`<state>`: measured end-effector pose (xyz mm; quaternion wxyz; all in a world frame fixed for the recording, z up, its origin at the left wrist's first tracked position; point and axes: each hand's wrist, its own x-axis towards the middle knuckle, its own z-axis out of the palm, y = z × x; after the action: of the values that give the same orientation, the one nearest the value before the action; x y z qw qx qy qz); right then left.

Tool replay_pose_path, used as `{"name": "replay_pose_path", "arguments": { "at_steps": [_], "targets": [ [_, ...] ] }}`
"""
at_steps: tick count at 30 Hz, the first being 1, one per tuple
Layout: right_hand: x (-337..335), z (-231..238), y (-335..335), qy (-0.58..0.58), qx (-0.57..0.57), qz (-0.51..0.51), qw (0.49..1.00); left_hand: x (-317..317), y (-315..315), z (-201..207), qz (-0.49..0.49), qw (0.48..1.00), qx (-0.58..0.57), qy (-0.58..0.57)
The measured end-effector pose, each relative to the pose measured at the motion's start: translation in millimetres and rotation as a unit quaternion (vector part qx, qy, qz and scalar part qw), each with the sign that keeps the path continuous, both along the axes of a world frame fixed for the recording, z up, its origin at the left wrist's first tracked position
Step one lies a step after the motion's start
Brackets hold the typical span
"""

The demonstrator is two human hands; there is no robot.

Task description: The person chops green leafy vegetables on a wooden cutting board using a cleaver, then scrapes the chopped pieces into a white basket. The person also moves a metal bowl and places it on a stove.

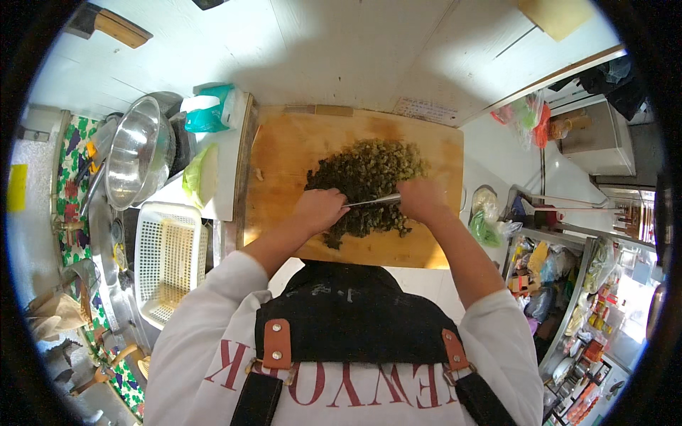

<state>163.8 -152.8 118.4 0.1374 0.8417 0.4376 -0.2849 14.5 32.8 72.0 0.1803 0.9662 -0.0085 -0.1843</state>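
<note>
A wooden cutting board (277,149) carries a spread heap of finely chopped dark green vegetable (369,165), paler toward its upper right. Across the lower part of the heap lies the thin blade of a knife (375,201), seen nearly edge-on. My right hand (424,199) is closed round the handle end, which it hides. At the blade's other end, my left hand (321,208) has its fingers closed on the tip. Chopped pieces lie on both sides of the blade, some near the board's front edge.
Left of the board stand a white plastic basket (170,266), a steel bowl (135,153), a piece of pale green cabbage (199,176) and a teal-and-white packet (209,108). At right are plastic bags (486,216) and crowded shelves (547,284). A white wall rises behind the board.
</note>
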Motion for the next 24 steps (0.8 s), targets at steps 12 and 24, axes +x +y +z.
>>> {"name": "replay_pose_path", "arguments": {
  "at_steps": [12,24],
  "targets": [
    [8.9,-51.7,-4.7,0.011,-0.002,-0.057,0.998,20.0,3.5,-27.1,-0.045,0.998,0.034,-0.006],
    [-2.9,-44.0,-15.8,-0.019,-0.025,-0.020,0.999,1.4,-16.6,-30.2,-0.018,1.000,0.011,-0.017]
  ]
}}
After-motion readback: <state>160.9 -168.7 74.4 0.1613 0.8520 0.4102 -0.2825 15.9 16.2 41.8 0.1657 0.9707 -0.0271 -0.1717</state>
